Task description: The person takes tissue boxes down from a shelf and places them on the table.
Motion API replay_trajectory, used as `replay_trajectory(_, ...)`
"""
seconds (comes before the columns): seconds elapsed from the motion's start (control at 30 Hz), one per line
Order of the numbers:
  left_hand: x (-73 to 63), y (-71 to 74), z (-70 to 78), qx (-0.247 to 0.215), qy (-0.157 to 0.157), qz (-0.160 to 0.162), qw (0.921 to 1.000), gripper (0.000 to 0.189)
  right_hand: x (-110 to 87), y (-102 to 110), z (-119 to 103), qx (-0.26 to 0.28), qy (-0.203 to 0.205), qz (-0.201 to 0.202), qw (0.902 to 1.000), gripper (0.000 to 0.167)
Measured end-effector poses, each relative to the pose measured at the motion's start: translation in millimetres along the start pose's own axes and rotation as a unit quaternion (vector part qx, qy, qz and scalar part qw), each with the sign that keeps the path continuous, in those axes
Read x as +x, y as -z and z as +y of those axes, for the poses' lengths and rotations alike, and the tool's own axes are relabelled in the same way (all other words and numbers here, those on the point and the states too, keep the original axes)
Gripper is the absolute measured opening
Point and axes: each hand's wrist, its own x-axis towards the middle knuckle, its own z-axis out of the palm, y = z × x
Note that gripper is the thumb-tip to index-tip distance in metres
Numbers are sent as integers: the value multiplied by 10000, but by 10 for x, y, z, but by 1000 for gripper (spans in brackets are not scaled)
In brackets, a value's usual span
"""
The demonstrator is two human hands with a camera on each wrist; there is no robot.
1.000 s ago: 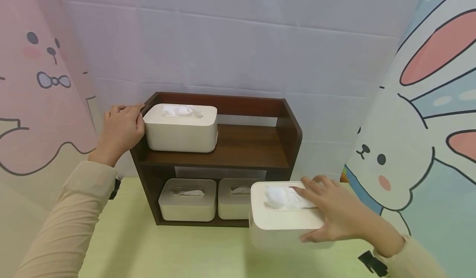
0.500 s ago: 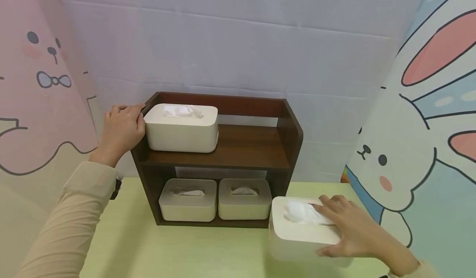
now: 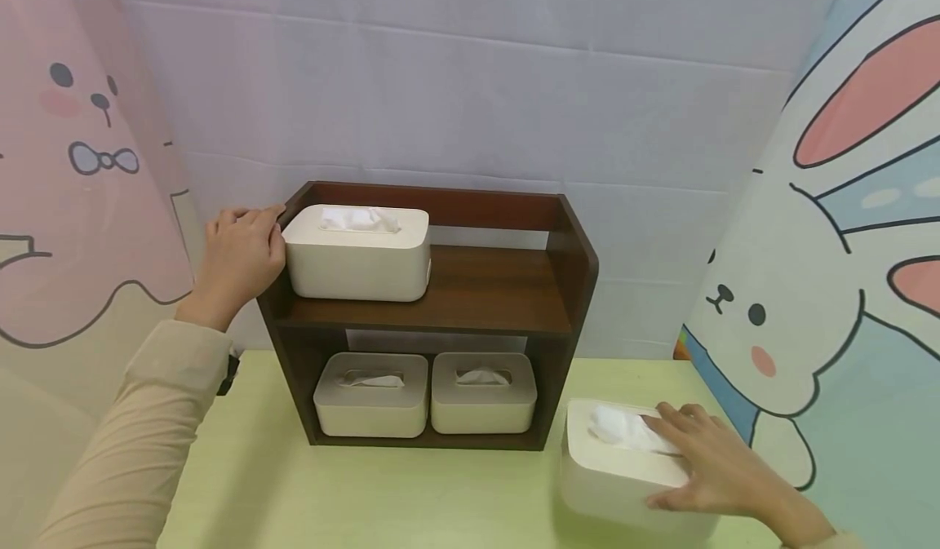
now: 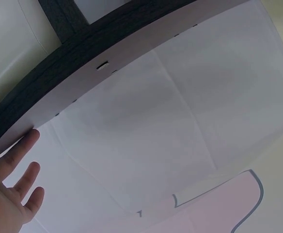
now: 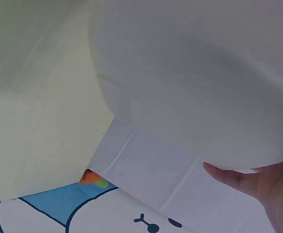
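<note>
My left hand [image 3: 244, 259] rests against the left side panel of a dark brown two-tier shelf [image 3: 499, 288]. In the left wrist view its fingers [image 4: 25, 148] extend fairly straight, one touching the panel's edge. My right hand [image 3: 708, 467] grips a white tissue box [image 3: 613, 475] across its top, thumb on the near side, fingers over the far side. A tuft of tissue sticks out of its slot. This box is at the front right, past the shelf's right side. The right wrist view shows the box's pale underside [image 5: 195, 97] above the tabletop.
Another white tissue box [image 3: 357, 254] stands at the left of the upper tier, bare shelf board to its right. Two more boxes, left [image 3: 370, 394] and right [image 3: 483, 394], sit side by side below. The pale green table [image 3: 382, 496] meets cartoon-printed sheets [image 3: 874, 418] and a white backdrop.
My right hand has carried its tissue box rightward and lower, toward the front right, uncovering the lower right box. My left hand stays at the shelf's side.
</note>
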Motion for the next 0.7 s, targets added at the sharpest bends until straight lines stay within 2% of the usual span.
replay_trajectory(0.13,5,0,-1,-7,-22,26,10000,38,-33,-119,113,-44,-73,23,10000,89)
replay_trajectory(0.33,8,1,-5,2,-30,14,10000,38,-25,-279,249,0,-248,-151,9996,89)
replay_trajectory(0.7,10,-3,-18,60,16,-102,9999,38,132,-581,417,-133,-230,-114,9996,88)
